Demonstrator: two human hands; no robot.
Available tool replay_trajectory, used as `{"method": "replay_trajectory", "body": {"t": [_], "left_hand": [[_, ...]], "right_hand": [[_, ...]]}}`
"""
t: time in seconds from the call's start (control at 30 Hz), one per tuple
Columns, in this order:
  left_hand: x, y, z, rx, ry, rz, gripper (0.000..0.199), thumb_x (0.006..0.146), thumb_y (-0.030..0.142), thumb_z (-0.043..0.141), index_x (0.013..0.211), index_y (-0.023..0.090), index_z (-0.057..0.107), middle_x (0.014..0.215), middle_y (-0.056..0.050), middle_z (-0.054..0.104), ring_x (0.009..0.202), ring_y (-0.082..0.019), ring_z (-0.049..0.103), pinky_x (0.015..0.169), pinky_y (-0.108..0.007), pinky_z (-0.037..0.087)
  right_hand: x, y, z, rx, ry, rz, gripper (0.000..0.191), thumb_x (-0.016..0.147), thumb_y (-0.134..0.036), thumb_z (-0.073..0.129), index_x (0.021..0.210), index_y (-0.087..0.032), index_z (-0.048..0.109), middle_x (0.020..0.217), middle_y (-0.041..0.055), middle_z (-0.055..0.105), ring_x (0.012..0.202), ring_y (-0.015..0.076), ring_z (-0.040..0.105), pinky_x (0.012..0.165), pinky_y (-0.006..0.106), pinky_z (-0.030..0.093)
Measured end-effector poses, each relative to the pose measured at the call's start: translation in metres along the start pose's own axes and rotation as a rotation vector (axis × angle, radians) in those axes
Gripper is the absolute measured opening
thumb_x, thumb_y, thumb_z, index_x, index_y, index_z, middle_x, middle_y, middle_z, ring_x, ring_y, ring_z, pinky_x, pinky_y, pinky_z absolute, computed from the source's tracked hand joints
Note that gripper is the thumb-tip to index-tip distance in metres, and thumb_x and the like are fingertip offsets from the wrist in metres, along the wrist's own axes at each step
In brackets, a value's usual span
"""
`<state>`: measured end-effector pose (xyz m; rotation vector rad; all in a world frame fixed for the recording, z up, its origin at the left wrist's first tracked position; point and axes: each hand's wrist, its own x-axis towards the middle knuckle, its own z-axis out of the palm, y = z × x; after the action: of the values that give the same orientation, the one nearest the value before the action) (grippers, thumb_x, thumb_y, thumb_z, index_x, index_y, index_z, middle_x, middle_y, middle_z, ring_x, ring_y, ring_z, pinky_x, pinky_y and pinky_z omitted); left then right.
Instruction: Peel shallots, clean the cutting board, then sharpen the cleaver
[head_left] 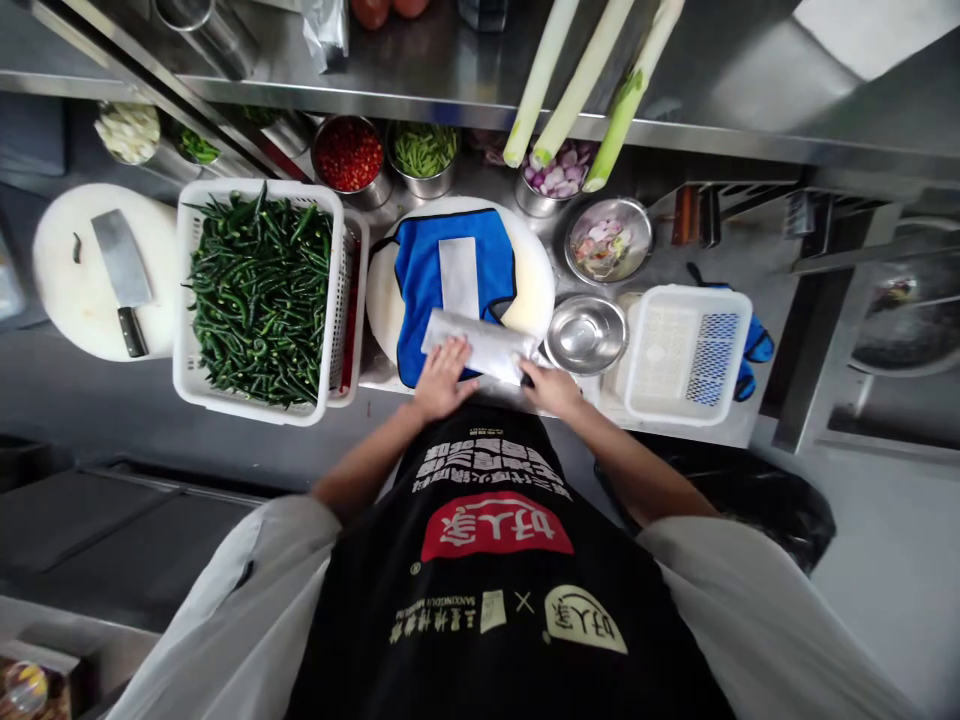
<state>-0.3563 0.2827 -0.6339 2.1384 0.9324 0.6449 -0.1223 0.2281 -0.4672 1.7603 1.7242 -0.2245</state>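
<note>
My right hand is wrapped round the dark handle of a cleaver. The cleaver's broad blade points left, lying across the near end of a pale grey rectangular slab that looks like a whetstone. My left hand rests on the near side of the blade with its fingers stretched out. Under the slab a blue cloth with dark edging is spread over a round white cutting board. The blade hides the slab's near end.
To the left stands a white basket of green chillies. Beyond it a second cleaver lies on another round board. Steel bowls and a white basket stand right. Leek stalks overhang from the shelf.
</note>
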Motion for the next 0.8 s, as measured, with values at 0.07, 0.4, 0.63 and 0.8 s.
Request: {"method": "replay_trajectory", "body": {"t": [0.07,0.4,0.63,0.8], "left_hand": [[-0.014,0.008,0.01,0.004,-0.014,-0.014,0.081,0.11,0.063,0.045,0.179,0.022,0.034,0.184,-0.011,0.03,0.173,-0.032,0.022,0.142,-0.053,0.019],[0.0,-0.009,-0.009,-0.037,0.026,-0.048,0.083,0.109,0.064,0.044,0.179,0.019,0.034,0.184,-0.012,0.028,0.174,-0.032,0.018,0.142,-0.055,0.016],[0.055,-0.025,-0.028,-0.025,0.051,-0.089,0.08,0.113,0.059,0.045,0.178,0.013,0.035,0.186,-0.01,0.02,0.175,-0.031,0.014,0.143,-0.052,0.008],[0.017,0.001,-0.012,-0.039,0.008,-0.028,0.082,0.112,0.061,0.044,0.177,0.013,0.035,0.186,-0.011,0.021,0.175,-0.031,0.016,0.144,-0.052,0.01]], "right_hand": [[-0.01,0.002,0.005,-0.001,-0.034,0.004,0.07,0.103,-0.033,0.061,0.172,-0.027,0.046,0.123,0.0135,0.082,0.101,0.032,0.078,0.087,0.038,0.057],[0.019,-0.004,-0.02,-0.034,0.0,-0.019,0.071,0.104,-0.035,0.061,0.173,-0.028,0.044,0.124,0.0145,0.081,0.103,0.0318,0.077,0.086,0.035,0.055],[0.059,0.01,-0.046,-0.023,0.147,0.004,0.076,0.103,-0.041,0.065,0.174,-0.025,0.042,0.127,0.0152,0.08,0.104,0.0336,0.076,0.089,0.038,0.055],[0.016,0.006,-0.013,-0.004,0.047,0.013,0.073,0.103,-0.034,0.061,0.174,-0.027,0.043,0.124,0.0142,0.081,0.101,0.0325,0.077,0.085,0.037,0.056]]}}
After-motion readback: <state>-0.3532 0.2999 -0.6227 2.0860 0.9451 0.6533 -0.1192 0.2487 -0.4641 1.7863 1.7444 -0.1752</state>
